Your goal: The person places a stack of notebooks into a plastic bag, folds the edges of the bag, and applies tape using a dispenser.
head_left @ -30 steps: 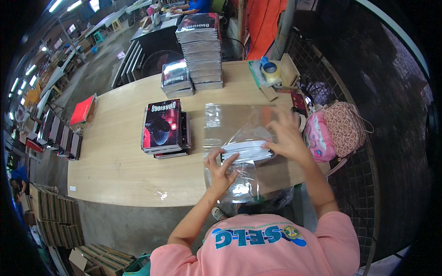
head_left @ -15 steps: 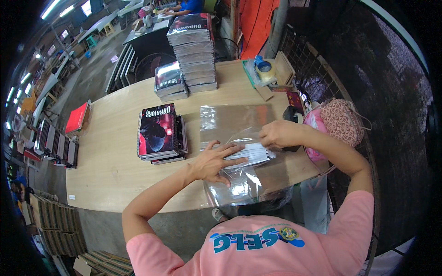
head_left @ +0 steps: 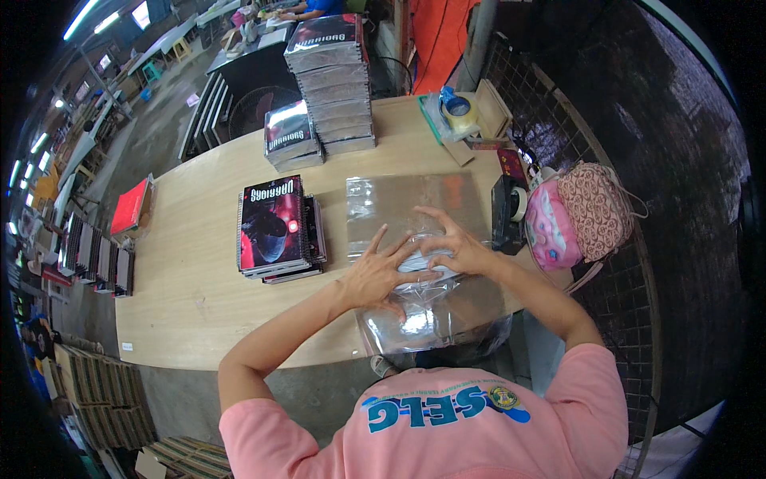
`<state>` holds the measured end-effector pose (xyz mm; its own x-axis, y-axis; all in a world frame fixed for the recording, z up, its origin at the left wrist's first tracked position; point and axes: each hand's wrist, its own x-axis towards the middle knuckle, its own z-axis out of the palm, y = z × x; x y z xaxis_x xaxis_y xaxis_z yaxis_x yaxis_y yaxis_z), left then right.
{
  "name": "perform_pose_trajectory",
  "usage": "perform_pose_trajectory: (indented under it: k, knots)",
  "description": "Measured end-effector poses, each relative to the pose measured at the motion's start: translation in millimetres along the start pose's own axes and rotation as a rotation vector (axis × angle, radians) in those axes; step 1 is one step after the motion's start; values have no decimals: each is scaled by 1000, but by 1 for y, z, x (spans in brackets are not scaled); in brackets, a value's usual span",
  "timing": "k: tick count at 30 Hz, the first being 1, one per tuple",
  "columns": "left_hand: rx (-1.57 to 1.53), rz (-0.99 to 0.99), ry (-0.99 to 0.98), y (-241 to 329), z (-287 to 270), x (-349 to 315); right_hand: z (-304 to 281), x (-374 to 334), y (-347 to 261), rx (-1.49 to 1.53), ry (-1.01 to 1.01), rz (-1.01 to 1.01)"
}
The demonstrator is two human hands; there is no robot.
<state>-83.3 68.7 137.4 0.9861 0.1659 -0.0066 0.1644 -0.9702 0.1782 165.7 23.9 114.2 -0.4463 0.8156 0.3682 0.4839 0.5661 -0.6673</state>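
Note:
Clear plastic sheets or sleeves [head_left: 379, 201] lie spread at the table's front. A flat white bundle [head_left: 416, 263], perhaps of strips or papers, rests on them; its exact kind is partly hidden by my fingers. My left hand [head_left: 377, 275] presses on its left side, fingers spread and flat. My right hand [head_left: 459, 247] reaches over its right side, fingers apart, touching the bundle and plastic. To the left stands a short stack of spiral-bound notebooks [head_left: 273, 223] with dark red covers. Just right of the plastic sits a black tape dispenser [head_left: 503, 211].
Farther back rise a tall stack of plastic-wrapped notebooks [head_left: 331, 88] and a shorter one [head_left: 291, 136]. Tape rolls [head_left: 459, 112] lie at the back right. A pink patterned bag [head_left: 594, 203] sits by the right edge, next to wire mesh. A red pack [head_left: 132, 207] is far left.
My right hand has come left from the plastic's right side onto the white bundle, and its closed fingers have spread. My left hand stays on the bundle.

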Motion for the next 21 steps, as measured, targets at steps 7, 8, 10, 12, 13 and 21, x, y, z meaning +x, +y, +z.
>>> perform_pose_trajectory:
  k: [7, 8, 10, 12, 13, 21]
  knots:
    - [41, -152, 221, 93, 70, -38, 5, 12, -6, -83, 79, 475]
    - [41, -84, 380, 84, 76, -50, 6, 10, 1, -96, 74, 490]
    - [-38, -116, 539, 73, 66, -51, 6, 11, 6, -100, 25, 537]
    - [-190, -321, 548, 45, 20, -23, 1, 15, 7, -94, -66, 590]
    - [-128, -232, 463, 32, 20, -19, 4, 17, 12, -78, -65, 597]
    - [-15, -29, 119, -11, 20, -10, 7, 2, 26, 436, 664, 762]
